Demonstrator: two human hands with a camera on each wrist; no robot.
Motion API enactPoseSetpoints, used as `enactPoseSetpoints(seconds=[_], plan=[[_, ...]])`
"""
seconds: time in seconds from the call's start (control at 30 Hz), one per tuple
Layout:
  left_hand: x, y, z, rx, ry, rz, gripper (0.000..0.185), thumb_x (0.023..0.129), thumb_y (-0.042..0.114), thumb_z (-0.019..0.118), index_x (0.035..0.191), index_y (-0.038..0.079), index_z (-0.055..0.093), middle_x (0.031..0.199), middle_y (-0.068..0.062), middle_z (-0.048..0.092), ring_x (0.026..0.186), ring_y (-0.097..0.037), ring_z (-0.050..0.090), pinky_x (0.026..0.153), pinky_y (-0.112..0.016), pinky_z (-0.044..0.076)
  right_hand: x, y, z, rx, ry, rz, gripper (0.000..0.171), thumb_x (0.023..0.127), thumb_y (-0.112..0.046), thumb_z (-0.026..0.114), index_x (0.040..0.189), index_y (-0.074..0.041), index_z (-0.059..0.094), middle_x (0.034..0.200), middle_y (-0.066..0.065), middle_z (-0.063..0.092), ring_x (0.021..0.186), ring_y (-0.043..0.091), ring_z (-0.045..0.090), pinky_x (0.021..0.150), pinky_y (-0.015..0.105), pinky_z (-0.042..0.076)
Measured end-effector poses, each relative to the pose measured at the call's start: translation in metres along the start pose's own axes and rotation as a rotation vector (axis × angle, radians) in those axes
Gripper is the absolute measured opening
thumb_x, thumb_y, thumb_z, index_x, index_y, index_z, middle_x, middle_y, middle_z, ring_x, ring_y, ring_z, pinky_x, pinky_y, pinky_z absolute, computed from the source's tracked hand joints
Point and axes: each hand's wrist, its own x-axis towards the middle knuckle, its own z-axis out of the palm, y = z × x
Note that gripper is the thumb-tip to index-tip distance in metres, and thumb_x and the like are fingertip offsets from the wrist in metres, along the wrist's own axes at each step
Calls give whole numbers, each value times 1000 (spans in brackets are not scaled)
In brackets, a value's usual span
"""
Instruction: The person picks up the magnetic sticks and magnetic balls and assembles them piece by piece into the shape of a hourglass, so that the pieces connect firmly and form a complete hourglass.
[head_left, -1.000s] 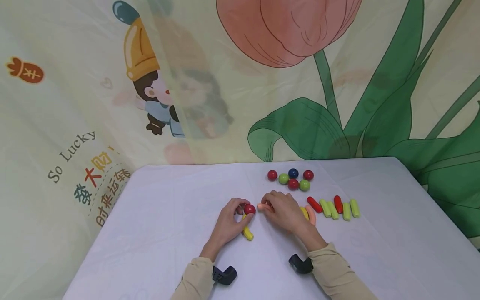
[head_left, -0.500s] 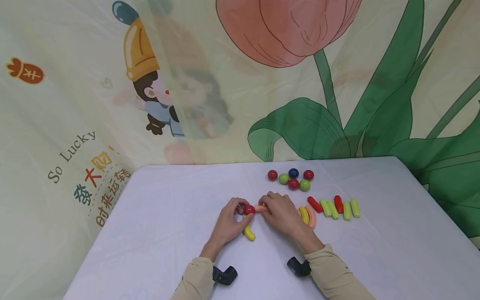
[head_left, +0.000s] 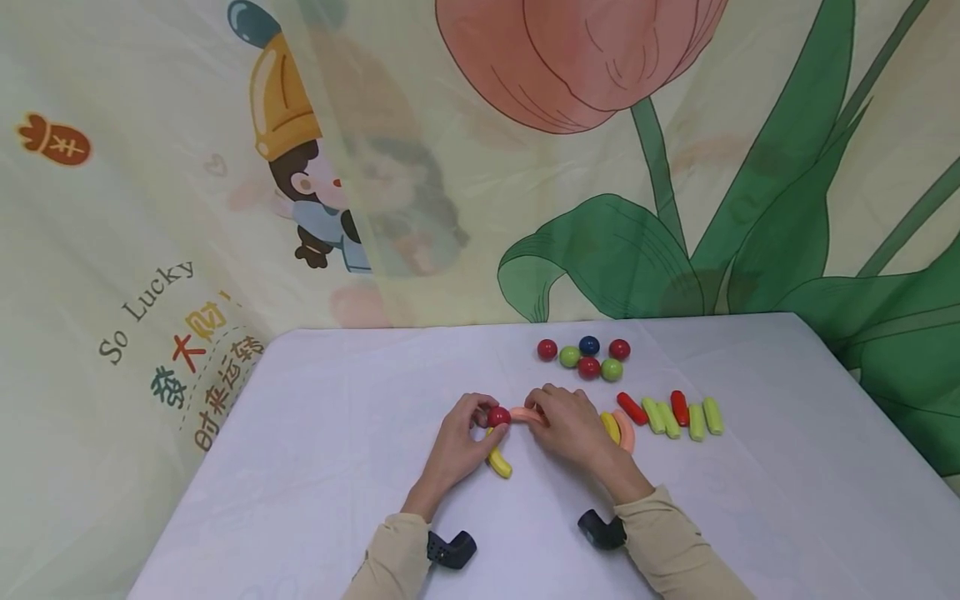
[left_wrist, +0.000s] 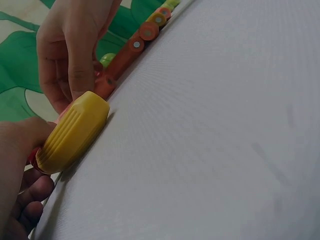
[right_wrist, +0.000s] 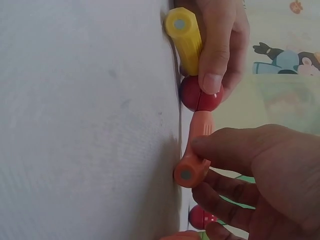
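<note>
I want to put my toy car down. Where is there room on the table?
The table is bare left of the left hand and along the far right edge. It is crowded around the balls and sticks.

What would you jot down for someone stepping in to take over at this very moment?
Left hand pinches the red ball, which sits at the far end of the yellow curved stick lying on the white table.
Right hand pinches the orange curved stick, one end against the ball.
Done: ball, yellow and orange pieces meet.
Left: six spare balls, a yellow and an orange curved piece by the right wrist, and a row of red and green sticks lie unused.
</note>
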Motion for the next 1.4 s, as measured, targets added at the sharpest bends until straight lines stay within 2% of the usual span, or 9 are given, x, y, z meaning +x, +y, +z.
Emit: enactPoseSetpoints(seconds=[0.3,0.6,0.9,1.03,1.23,1.4], plan=[[1,-1,0,-15,-4,2,35,81,23,74,112,18,58,98,4,58,81,-9,51,72,-20,46,1,0,1,-34,27,-9,22,82,-21,73,102,-14,68,96,2,65,88,18,59,82,39,45],[1,-2,1,-36,-21,7,34,81,22,74,111,19,58,100,5,58,83,-9,51,71,-20,46,1,4,2,-28,72,-41,22,82,-21,73,103,-18,69,94,-1,63,89,16,57,78,34,42],[0,-1,0,-13,-28,-7,34,82,23,74,111,18,57,100,5,58,83,-9,51,71,-19,46,3,5,0,9,44,-33,23,83,-21,72,106,-17,68,96,-1,63,91,16,56,82,36,44],[0,0,1,-7,-19,-5,34,82,23,74,111,18,57,98,5,58,82,-9,51,70,-19,46,2,10,-6,56,22,-10,23,85,-22,69,108,-16,67,97,0,63,92,16,56,86,40,47],[0,1,1,-6,-4,-10,34,82,22,73,110,17,56,96,5,57,80,-9,51,69,-19,45,-1,24,-19,128,-9,60,21,88,-22,65,108,-14,66,95,0,62,83,15,54,73,31,50],[2,3,1,17,-3,-51,34,82,23,72,110,17,55,94,5,56,80,-9,50,69,-20,44,-4,40,-29,166,-22,121,24,89,-25,64,111,-15,63,97,0,62,87,17,55,72,32,51]])
